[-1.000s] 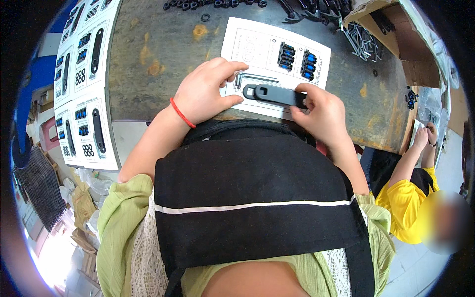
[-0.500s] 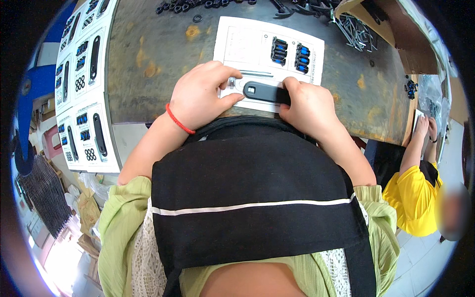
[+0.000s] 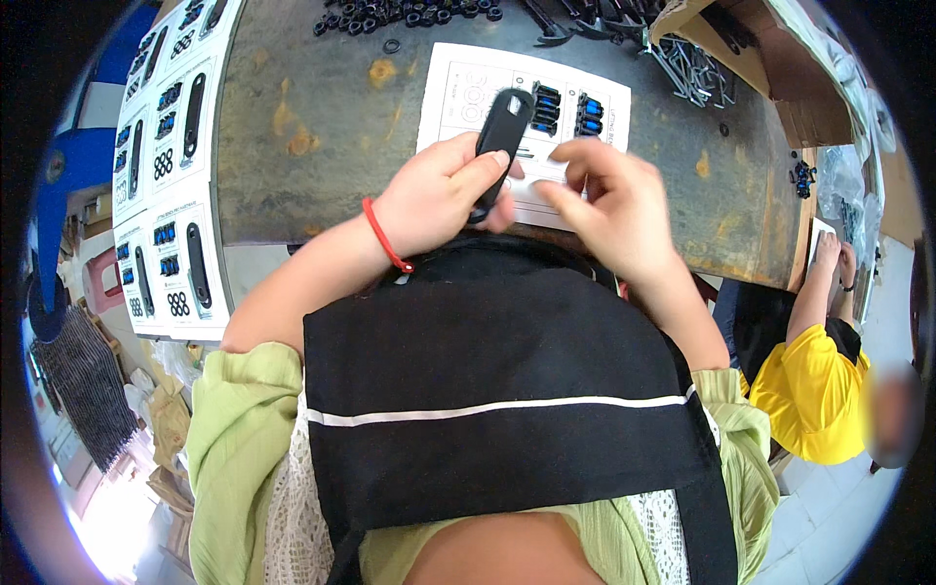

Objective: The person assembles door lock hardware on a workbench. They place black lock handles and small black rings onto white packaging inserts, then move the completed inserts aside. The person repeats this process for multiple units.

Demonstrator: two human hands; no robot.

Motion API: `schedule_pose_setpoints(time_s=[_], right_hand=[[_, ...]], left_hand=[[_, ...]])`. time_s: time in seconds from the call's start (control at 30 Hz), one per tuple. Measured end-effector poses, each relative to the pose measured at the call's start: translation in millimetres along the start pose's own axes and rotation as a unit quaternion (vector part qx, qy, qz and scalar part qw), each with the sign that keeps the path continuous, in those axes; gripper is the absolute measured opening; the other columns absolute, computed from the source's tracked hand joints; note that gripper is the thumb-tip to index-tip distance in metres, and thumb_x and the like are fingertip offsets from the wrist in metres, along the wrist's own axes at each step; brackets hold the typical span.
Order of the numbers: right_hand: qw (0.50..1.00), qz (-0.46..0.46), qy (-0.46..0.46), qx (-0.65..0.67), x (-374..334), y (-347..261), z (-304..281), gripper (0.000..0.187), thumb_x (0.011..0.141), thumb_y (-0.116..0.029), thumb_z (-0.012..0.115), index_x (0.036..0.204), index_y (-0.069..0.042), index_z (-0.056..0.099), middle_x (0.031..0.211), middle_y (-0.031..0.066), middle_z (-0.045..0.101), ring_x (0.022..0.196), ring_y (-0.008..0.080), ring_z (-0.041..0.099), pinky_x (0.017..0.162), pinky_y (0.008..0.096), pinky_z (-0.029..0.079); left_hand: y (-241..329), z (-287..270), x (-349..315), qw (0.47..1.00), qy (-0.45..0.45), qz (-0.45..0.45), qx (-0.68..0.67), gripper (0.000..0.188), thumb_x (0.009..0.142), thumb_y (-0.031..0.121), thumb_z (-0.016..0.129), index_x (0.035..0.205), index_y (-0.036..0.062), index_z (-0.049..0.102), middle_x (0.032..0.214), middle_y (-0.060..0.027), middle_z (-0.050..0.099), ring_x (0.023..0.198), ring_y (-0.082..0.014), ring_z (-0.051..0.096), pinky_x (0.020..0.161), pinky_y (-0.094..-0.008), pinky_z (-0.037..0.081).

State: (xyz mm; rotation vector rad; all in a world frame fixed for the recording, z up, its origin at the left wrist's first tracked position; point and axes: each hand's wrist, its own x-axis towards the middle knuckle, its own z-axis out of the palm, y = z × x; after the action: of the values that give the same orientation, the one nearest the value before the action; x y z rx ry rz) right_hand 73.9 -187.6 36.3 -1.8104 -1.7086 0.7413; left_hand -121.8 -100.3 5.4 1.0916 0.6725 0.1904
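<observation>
My left hand (image 3: 447,190) grips a black flat bar (image 3: 502,132) with rounded ends and a hole near its upper end. The bar stands tilted above a white printed card (image 3: 450,73). My right hand (image 3: 619,200) hovers at the card's right side, thumb and forefinger apart, with nothing seen between them. Two short rows of black bolts with blue bands, a left row (image 3: 546,109) and a right row (image 3: 589,115), lie on the card's upper half. Part of a thin metal rod (image 3: 526,153) shows between my hands.
Finished-looking packed cards (image 3: 180,234) line the table's left edge. Black nuts (image 3: 419,14) are heaped at the back, with hex keys (image 3: 692,73) beside a cardboard box (image 3: 795,83) at the back right. A co-worker in a yellow top (image 3: 809,390) is at the right.
The black bar has gone from lying on the card under my right hand to upright in my left hand. My right hand has let go of it, its fingers now spread.
</observation>
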Motion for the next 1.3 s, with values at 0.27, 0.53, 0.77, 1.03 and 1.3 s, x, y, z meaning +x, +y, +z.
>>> schedule_pose_setpoints(time_s=[0.27, 0.53, 0.77, 1.03, 1.3], right_hand=[[0.967, -0.191, -0.117, -0.121, -15.3, 2.0, -5.7, 0.051, 0.067, -0.005, 0.078, 0.116, -0.010, 0.063, 0.114, 0.0070, 0.059, 0.092, 0.0271, 0.065, 0.076, 0.0358, 0.055], [0.981, -0.164, -0.098, -0.045, -14.4, 23.6, 1.6, 0.040, 0.069, -0.009, 0.079, 0.106, -0.006, 0.064, 0.105, 0.0090, 0.061, 0.089, 0.0289, 0.066, 0.074, 0.0374, 0.055], [0.998, -0.014, -0.023, -0.064, -10.6, 52.4, 15.8, 0.035, 0.070, -0.009, 0.080, 0.102, -0.002, 0.068, 0.101, 0.0108, 0.064, 0.090, 0.0302, 0.066, 0.078, 0.0381, 0.055], [0.997, -0.002, -0.038, -0.070, -1.2, 44.3, 19.7, 0.032, 0.071, -0.010, 0.079, 0.100, -0.004, 0.069, 0.101, 0.0092, 0.063, 0.089, 0.0298, 0.066, 0.078, 0.0377, 0.055], [0.993, -0.031, -0.028, -0.109, 0.7, 40.5, 19.3, 0.031, 0.071, -0.008, 0.078, 0.099, -0.002, 0.067, 0.097, 0.0083, 0.062, 0.078, 0.0241, 0.065, 0.070, 0.0338, 0.054]], left_hand=[[10.9, 0.6, -7.7, 0.954, -0.142, -0.198, 0.175, 0.039, 0.101, 0.036, 0.055, 0.083, 0.0026, 0.064, 0.060, -0.0024, 0.059, 0.049, -0.0103, 0.053, 0.046, -0.0248, 0.042], [16.3, -4.6, -7.1, 0.956, -0.064, -0.145, 0.246, 0.032, 0.092, 0.030, 0.068, 0.088, -0.0014, 0.070, 0.064, -0.0040, 0.064, 0.054, -0.0104, 0.057, 0.049, -0.0223, 0.044], [12.2, -46.7, -21.9, 0.892, 0.212, 0.051, 0.395, 0.028, 0.085, 0.026, 0.074, 0.096, 0.0006, 0.068, 0.066, -0.0012, 0.061, 0.060, -0.0093, 0.055, 0.058, -0.0252, 0.044], [-1.1, -58.6, -17.2, 0.863, 0.262, 0.078, 0.426, 0.027, 0.084, 0.027, 0.074, 0.097, 0.0040, 0.069, 0.065, -0.0036, 0.061, 0.061, -0.0162, 0.059, 0.060, -0.0304, 0.047], [-17.8, -68.3, -10.5, 0.862, 0.270, 0.127, 0.410, 0.021, 0.084, 0.017, 0.074, 0.098, 0.0024, 0.068, 0.067, -0.0005, 0.057, 0.059, -0.0086, 0.049, 0.056, -0.0242, 0.043]])
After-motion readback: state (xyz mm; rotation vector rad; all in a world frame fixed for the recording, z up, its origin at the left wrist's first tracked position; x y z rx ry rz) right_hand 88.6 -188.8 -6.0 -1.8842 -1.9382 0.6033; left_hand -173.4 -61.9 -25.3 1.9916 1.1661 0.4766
